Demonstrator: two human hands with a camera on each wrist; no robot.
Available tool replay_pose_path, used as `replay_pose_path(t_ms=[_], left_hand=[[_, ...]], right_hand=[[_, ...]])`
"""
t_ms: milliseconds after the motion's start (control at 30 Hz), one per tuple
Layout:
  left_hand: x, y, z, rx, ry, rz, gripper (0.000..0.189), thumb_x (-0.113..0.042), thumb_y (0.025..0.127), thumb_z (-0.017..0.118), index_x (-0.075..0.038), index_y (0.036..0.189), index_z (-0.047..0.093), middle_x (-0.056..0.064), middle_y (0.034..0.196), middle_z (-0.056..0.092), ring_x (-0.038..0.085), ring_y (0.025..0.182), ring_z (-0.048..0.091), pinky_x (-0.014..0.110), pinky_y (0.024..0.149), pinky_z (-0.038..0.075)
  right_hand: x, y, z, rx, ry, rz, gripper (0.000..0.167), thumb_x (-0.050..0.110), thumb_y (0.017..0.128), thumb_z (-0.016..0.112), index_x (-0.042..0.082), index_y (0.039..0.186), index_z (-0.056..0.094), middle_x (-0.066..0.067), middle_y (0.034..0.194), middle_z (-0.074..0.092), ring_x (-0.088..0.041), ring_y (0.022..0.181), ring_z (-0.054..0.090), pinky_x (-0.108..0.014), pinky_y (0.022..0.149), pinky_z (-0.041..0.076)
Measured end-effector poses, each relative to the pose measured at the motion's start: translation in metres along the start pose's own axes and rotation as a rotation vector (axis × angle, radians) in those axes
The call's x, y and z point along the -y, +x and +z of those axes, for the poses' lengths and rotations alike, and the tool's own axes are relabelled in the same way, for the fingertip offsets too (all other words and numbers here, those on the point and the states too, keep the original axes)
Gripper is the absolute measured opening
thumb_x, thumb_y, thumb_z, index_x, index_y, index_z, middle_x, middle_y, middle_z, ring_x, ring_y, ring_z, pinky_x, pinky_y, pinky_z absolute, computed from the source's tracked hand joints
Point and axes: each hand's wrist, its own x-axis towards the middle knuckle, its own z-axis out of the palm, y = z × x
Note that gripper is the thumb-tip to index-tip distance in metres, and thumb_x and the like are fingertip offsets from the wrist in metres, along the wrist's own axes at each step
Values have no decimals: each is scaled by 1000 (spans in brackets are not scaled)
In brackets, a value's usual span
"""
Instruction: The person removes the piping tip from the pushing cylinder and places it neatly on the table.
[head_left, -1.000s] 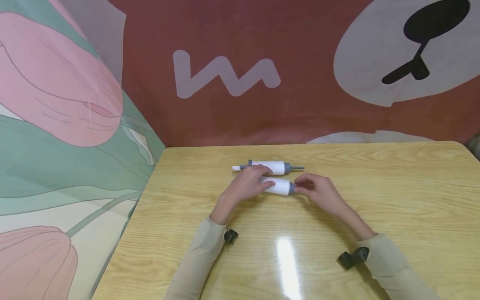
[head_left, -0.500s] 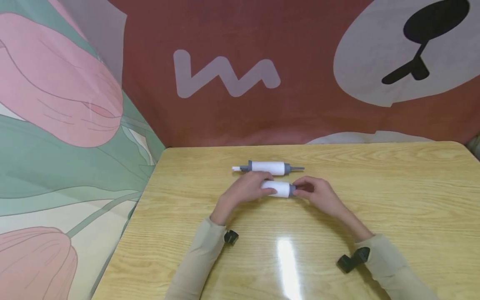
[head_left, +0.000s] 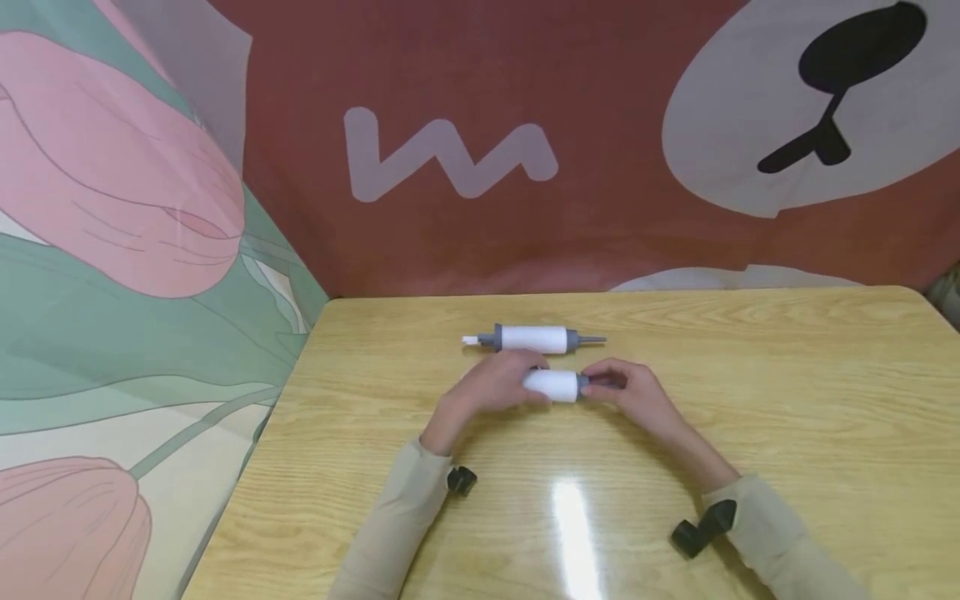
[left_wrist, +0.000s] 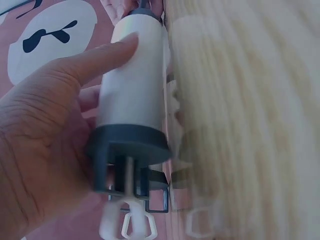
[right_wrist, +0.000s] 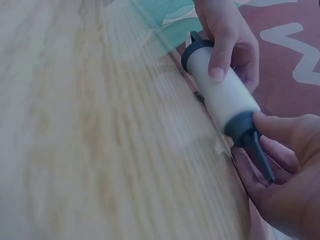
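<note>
A balloon pump (head_left: 552,386) with a white barrel and grey ends lies sideways between the two hands. My left hand (head_left: 498,382) grips its barrel from the left; in the left wrist view the thumb lies along the white barrel (left_wrist: 132,85), near the dark collar and pale handle. At the other end my right hand (head_left: 630,392) pinches the grey end cap, its thumb on the cap (right_wrist: 241,125) in the right wrist view. From there the narrow grey nozzle (right_wrist: 260,159) points toward the right palm. A second, matching pump (head_left: 534,339) lies just behind, nozzle to the right.
Both hands work over a wood-grain table (head_left: 360,467), whose back edge meets a red printed backdrop (head_left: 600,242). On the left hangs a cloth with pink tulips (head_left: 120,167). Dark wrist cameras (head_left: 702,529) sit on the beige sleeves.
Both hands and the held pump have come slightly nearer the person, widening the gap to the rear pump. The held pump has turned from slanted to nearly level in the head view.
</note>
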Motion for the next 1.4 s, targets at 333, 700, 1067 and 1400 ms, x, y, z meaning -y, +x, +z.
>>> replay_pose_path(t_ms=[333, 700, 1067, 1400], left_hand=[[-9, -3, -7, -112, 13, 40, 45, -40, 89, 83, -12, 122, 72, -1, 116, 72, 12, 99, 64, 28, 89, 53], [-31, -13, -23, -209, 55, 95, 47, -41, 89, 83, -13, 125, 71, 0, 119, 71, 13, 98, 64, 29, 81, 54], [-48, -26, -35, -349, 115, 208, 44, -38, 85, 87, -10, 117, 72, 4, 109, 71, 15, 88, 66, 31, 75, 56], [-51, -31, -40, -300, 88, 185, 47, -38, 87, 86, -11, 122, 70, 4, 116, 70, 16, 92, 66, 32, 78, 57]], right_hand=[[11, -6, -11, 51, 402, 63, 32, 2, 98, 69, -14, 125, 62, -10, 119, 64, -17, 105, 68, -40, 92, 58], [39, -17, -23, 0, 324, 16, 25, 13, 99, 73, -3, 118, 71, -3, 114, 69, -18, 100, 70, -41, 92, 59], [64, -29, -27, -52, 329, -12, 17, 12, 97, 75, 3, 111, 76, -1, 107, 72, -17, 97, 69, -35, 88, 60], [71, -33, -30, -54, 392, -2, 9, 6, 96, 74, 5, 104, 78, 0, 104, 73, -16, 95, 70, -30, 85, 60]])
